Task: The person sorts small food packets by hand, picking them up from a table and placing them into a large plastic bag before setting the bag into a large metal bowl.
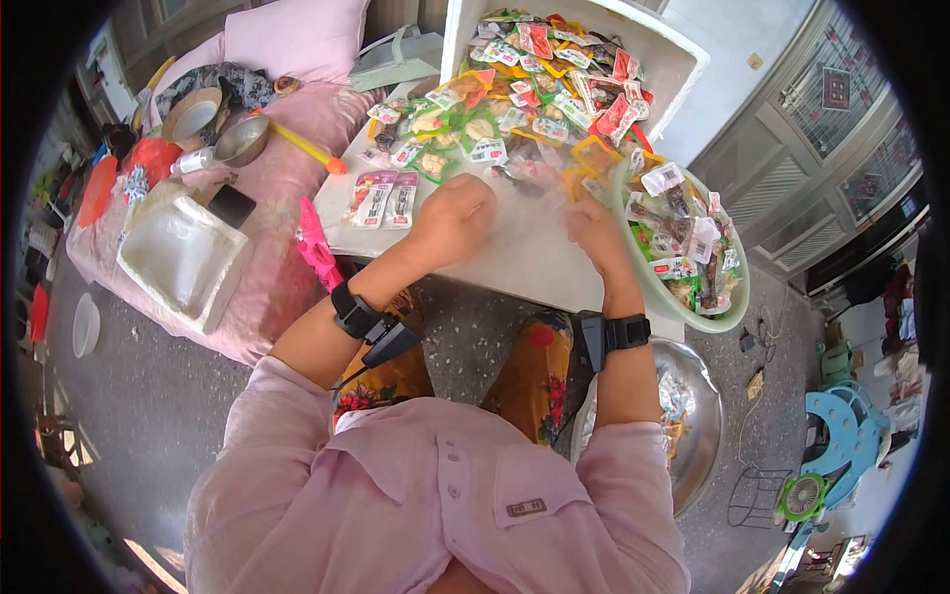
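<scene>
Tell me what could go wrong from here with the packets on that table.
The pale green oval plastic basin, piled with packets, seems to overhang the white table's edge; a bump from the nearby right hand might tip it.

The heaped, colourful plastic packets spill from the white foam box, so pulling one could start a slide.

The flat white-and-purple packets lie close to the left hand, which could knock them.

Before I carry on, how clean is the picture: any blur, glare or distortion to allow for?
In the head view, motion blur smears the left hand, the right hand and the packets between them; the pink-and-white packets by the left hand look sharper. Also in the head view, fisheye distortion warps the grey door, black fills the corners, and the steel basin shows bright reflections.
</scene>
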Demonstrator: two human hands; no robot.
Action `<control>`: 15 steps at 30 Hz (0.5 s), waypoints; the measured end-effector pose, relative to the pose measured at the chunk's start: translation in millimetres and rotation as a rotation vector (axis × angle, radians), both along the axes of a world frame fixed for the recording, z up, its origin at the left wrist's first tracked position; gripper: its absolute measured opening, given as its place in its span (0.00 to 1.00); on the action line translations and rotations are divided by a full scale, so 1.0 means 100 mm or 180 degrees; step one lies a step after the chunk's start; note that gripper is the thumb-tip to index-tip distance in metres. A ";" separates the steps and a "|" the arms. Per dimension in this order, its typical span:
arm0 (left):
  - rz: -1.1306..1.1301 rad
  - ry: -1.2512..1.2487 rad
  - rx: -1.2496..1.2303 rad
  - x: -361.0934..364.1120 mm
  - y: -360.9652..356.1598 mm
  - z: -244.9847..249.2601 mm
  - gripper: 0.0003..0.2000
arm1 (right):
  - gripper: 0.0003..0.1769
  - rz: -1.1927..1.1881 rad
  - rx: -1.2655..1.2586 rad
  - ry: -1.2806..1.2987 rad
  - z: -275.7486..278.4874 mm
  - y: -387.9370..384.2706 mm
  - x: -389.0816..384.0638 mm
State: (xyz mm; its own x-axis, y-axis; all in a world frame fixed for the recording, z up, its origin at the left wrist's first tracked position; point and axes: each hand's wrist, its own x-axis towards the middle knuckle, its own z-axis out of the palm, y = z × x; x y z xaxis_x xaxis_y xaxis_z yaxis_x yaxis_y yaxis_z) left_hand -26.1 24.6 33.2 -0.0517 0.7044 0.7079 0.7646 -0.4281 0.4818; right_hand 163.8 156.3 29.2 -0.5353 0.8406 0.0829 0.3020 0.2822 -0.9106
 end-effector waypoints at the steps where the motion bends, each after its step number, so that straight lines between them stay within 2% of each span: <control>1: 0.0013 -0.0192 -0.0063 -0.02 0.02 0.07 0.02 | 0.06 0.0005 0.0071 -0.0057 0.12 0.00 0.01; 5: -0.0606 -0.1349 -0.0249 0.02 -0.02 0.16 0.01 | 0.08 0.0373 0.0428 -0.0342 0.48 -0.14 0.19; 7: -0.0883 -0.1574 -0.0232 0.14 -0.12 0.17 0.02 | 0.10 0.0624 0.0745 -0.0677 0.48 -0.20 0.32; 8: -0.1022 -0.1696 -0.0239 0.21 -0.19 0.16 0.02 | 0.12 0.0793 0.0915 -0.0572 0.46 -0.27 0.36; 10: -0.1057 -0.1573 -0.0354 0.31 -0.28 0.12 0.02 | 0.14 0.1115 0.1243 -0.0358 0.41 -0.48 0.41; 11: -0.1065 -0.1433 -0.0390 0.35 -0.32 0.10 0.02 | 0.19 0.1173 0.1369 -0.0271 0.39 -0.60 0.42; 14: -0.1288 -0.1330 -0.0551 0.49 -0.49 0.12 0.01 | 0.15 0.1266 0.0768 -0.0217 0.37 -0.97 0.42; 15: -0.1379 -0.1418 -0.0657 0.51 -0.55 0.14 0.01 | 0.13 0.1323 0.1084 -0.0237 0.30 -1.04 0.42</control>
State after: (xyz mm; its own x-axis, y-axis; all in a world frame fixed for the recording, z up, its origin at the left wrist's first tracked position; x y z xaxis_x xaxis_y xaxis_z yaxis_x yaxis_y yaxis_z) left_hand 25.0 -30.2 47.1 0.0103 0.8465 0.5323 0.2520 -0.5173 0.8179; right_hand 206.2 52.3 59.1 -0.8317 0.4890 0.2629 0.1624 0.6671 -0.7271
